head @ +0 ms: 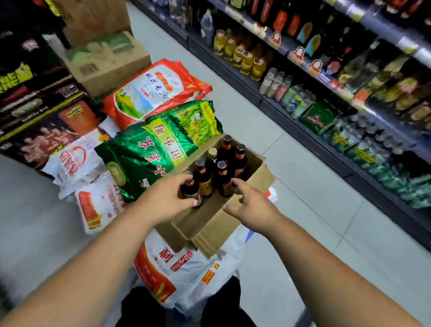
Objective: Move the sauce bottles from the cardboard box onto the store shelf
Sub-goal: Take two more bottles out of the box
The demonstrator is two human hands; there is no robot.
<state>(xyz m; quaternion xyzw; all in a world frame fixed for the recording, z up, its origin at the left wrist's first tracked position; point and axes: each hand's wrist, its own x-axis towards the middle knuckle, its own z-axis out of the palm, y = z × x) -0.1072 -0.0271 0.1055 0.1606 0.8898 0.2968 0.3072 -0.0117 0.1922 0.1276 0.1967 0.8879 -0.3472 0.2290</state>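
Observation:
An open cardboard box (206,227) rests on a pile of rice bags in front of me. Several dark sauce bottles (225,175) stand upright in its far half. My left hand (168,198) curls around the nearest bottle (192,190) at the box's left side, thumb and fingers on its neck and body. My right hand (252,207) hovers over the box's right edge with fingers spread, touching no bottle. The store shelf (312,76) runs along the right, stocked with bottles and packs.
Rice bags, one green (156,146), one red and white (153,89), lie stacked left of the box, with more cardboard boxes (108,59) behind. Dark cartons (27,93) line the left. The grey tiled aisle floor (295,181) lies between the pile and the shelf.

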